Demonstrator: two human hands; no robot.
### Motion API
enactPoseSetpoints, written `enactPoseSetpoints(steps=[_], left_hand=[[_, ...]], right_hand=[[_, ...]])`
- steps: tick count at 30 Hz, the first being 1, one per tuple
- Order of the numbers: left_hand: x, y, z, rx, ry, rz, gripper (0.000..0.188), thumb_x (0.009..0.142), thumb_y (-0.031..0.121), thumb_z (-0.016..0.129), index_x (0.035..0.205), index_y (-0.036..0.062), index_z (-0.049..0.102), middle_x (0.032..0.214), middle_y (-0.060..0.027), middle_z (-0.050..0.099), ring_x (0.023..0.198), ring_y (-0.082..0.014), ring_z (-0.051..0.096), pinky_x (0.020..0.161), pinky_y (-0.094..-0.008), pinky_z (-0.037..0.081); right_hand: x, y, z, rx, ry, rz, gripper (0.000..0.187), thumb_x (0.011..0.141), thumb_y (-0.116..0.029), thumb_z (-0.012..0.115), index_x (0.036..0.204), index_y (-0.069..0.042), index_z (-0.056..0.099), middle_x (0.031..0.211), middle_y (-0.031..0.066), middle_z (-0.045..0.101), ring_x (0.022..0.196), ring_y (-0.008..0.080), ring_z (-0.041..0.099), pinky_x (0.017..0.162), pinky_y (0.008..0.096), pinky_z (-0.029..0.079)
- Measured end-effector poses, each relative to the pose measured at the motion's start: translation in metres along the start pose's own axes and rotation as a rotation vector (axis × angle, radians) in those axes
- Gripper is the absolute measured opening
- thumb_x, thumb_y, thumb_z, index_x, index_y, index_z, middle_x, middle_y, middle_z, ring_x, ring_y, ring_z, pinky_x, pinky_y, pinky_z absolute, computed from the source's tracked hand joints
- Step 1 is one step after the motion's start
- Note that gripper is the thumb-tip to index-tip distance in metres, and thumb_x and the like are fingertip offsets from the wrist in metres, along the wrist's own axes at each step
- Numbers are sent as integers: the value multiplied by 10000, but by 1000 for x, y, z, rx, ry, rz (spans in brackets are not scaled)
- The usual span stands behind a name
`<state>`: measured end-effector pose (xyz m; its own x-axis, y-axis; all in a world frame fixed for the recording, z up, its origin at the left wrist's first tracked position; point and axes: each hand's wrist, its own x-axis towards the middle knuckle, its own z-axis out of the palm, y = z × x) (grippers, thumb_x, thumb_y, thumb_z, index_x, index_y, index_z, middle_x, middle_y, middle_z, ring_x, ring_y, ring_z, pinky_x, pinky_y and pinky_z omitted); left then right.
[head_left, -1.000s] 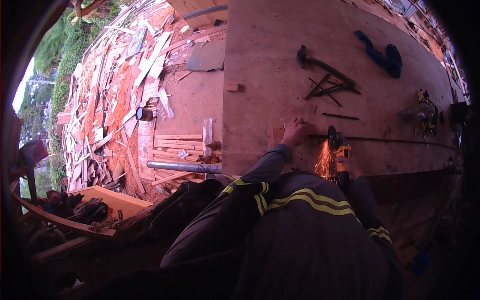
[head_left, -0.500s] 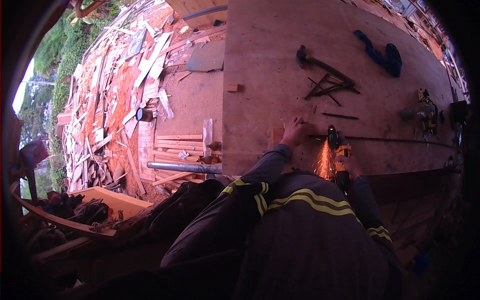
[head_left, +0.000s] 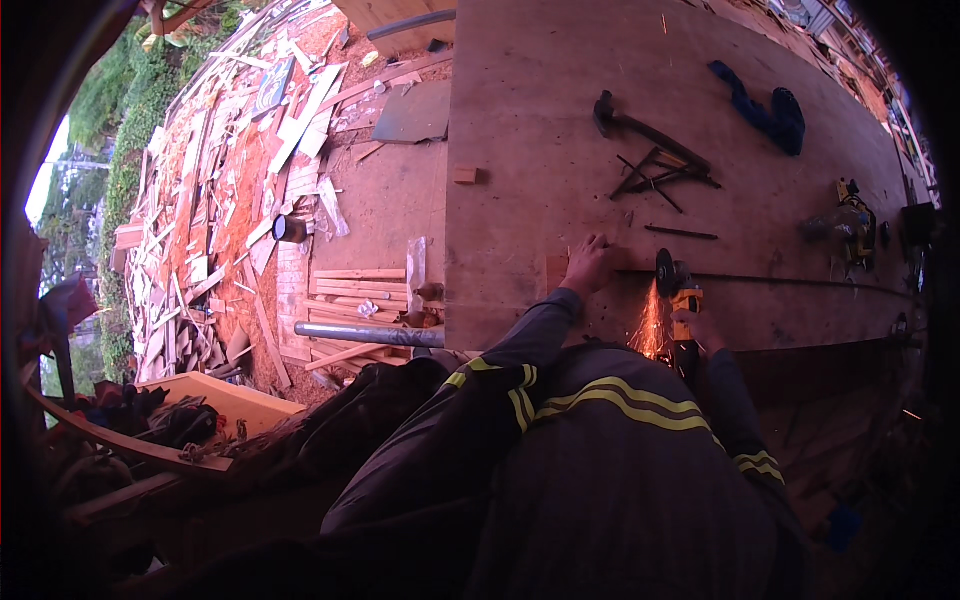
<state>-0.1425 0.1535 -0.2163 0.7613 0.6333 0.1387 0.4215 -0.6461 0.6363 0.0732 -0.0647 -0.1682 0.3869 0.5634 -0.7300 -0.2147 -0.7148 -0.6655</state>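
My right hand [head_left: 702, 328] grips a yellow and black angle grinder [head_left: 686, 302], its disc up against a long thin dark metal rod [head_left: 790, 281]. Orange sparks [head_left: 650, 325] stream from the disc toward my body. To the left of the disc, my left hand [head_left: 590, 266] is closed on the rod's left end and rests on the wooden tabletop [head_left: 530, 130]. Beside that hand lies a small wood block [head_left: 556, 268]. Farther back are a hammer [head_left: 655, 135], several short dark rods [head_left: 655, 180] in a loose pile, and one separate short rod [head_left: 682, 232].
A dark blue cloth [head_left: 770, 115] lies at the far right, with a yellow and black power tool [head_left: 855, 225] nearer. Left of the table are a grey pipe [head_left: 365, 333], stacked wood strips [head_left: 355, 290], a dark cup [head_left: 289, 229] and scattered wood scraps [head_left: 200, 230].
The spark stream has become thinner, and a few stray sparks show farther off. The grinder has shifted very slightly; my left hand stays in place.
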Motion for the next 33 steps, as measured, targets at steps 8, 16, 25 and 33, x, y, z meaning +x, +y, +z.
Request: enactPoseSetpoints(steps=[8, 16, 25, 33], left_hand=[[-1, 1, -3, -3, -11, -11, 424, 651, 209, 742, 1063, 155, 657, 1043, -96, 550, 1047, -326, 523, 863, -435, 473], [1, 3, -5, 15, -27, -6, 442, 632, 213, 762, 1059, 163, 663, 1041, -91, 550, 1047, -325, 524, 870, -436, 473], [1, 0, -3, 40, -34, -13, 476, 636, 195, 763, 1096, 165, 640, 1052, -97, 552, 1051, -325, 524, 880, -436, 467], [0, 3, -5, 34, -32, -26, 481, 637, 198, 766, 1101, 171, 645, 1053, -98, 555, 1055, -322, 522, 887, -432, 463]], right_hand=[[-6, -5, 1, -23, 25, 35, 178, 744, -185, 729, 820, -39, 660, 716, 22, 627, 593, 141, 602, 535, 322, 480], [-4, 4, -1, -52, 20, 6, 177, 753, -193, 720, 836, -44, 671, 752, 19, 637, 648, 130, 603, 590, 317, 481], [-13, -6, 4, -76, 33, 1, 178, 750, -188, 723, 841, -42, 675, 774, 18, 650, 667, 128, 611, 607, 310, 485], [-19, -15, 7, 74, -22, 140, 177, 746, -173, 723, 858, -48, 667, 758, 15, 649, 639, 141, 625, 579, 307, 500]])
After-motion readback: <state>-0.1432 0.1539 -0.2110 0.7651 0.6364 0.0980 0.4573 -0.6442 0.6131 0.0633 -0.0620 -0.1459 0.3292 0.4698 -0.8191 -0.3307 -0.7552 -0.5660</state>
